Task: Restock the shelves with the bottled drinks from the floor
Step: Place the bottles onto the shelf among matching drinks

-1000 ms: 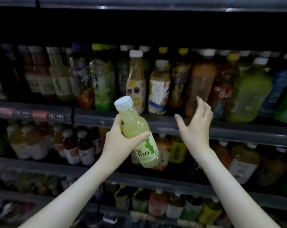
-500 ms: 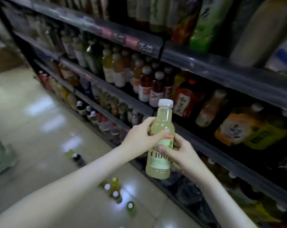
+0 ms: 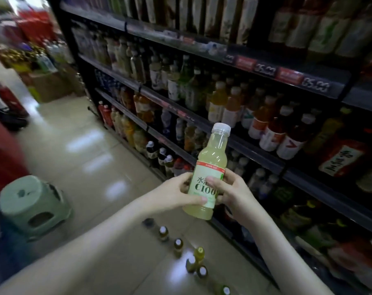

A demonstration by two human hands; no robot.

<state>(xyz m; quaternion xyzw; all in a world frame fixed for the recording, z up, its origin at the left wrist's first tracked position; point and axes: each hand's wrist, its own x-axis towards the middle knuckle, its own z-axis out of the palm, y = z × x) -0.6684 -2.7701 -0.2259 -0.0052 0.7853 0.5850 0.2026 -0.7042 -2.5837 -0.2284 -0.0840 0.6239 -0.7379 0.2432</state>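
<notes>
Pale yellow-green plastic drink bottle, white cap (image 3: 208,173): held in air in front of dark metal shelves (image 3: 263,161), above glossy tiled floor (image 3: 85,162), on no shelf yet.
Left hand (image 3: 174,194) wraps lower label, thumb across front. Right hand (image 3: 234,192) grips opposite side, thumb on label. Both hands closed round bottle.
Step, my read: find matching row.
Advice: free 1 hand, base in first, label outward, avoid knocking neighbours.
Long axis near vertical, cap up, top leaning slightly right toward shelves, label facing camera.
Several small capped bottles (image 3: 177,244) stand on floor below.
</notes>
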